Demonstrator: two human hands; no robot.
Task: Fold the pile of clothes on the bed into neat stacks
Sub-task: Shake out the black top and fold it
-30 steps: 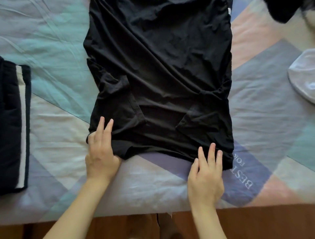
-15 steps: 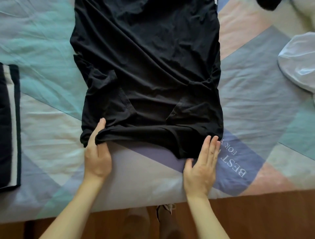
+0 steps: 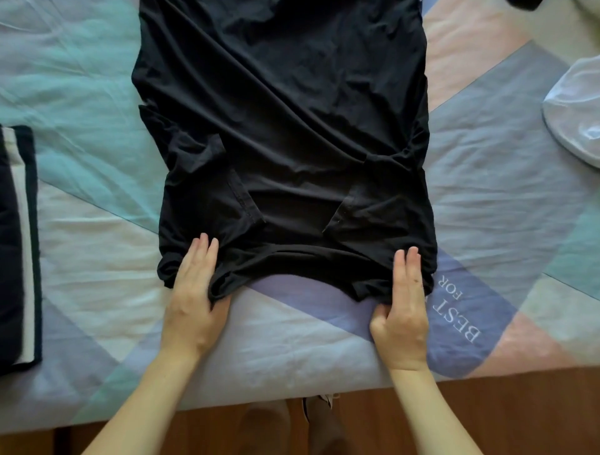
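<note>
- Across the middle of the bed [image 3: 292,350], one black T-shirt [image 3: 285,113] lies spread out, its bunched end close to the near edge and its far end running out of view at the top; both sleeves are folded in over the body.
- Two hands work that near end, one at each corner.
- Left hand [image 3: 194,298]: palm down, fingers straight and together on top of the cloth, thumb tucked beneath the rumpled edge, so it grips the near left corner of the shirt.
- Right hand [image 3: 402,311]: likewise flat, fingers extended over the fabric, thumb curled under the edge, gripping the near right corner.
- Both forearms reach in from the near edge of the bed, roughly parallel.
- One folded dark garment with a white stripe [image 3: 19,246] sits at the left edge of the bed, well apart from the shirt.
- One white item [image 3: 574,110] lies at the right edge, and one dark piece [image 3: 526,3] shows at the far right corner, mostly cut off.
- Bedding is one patchwork sheet with the words "BEST FOR" [image 3: 454,311] printed just beside the right hand.
</note>
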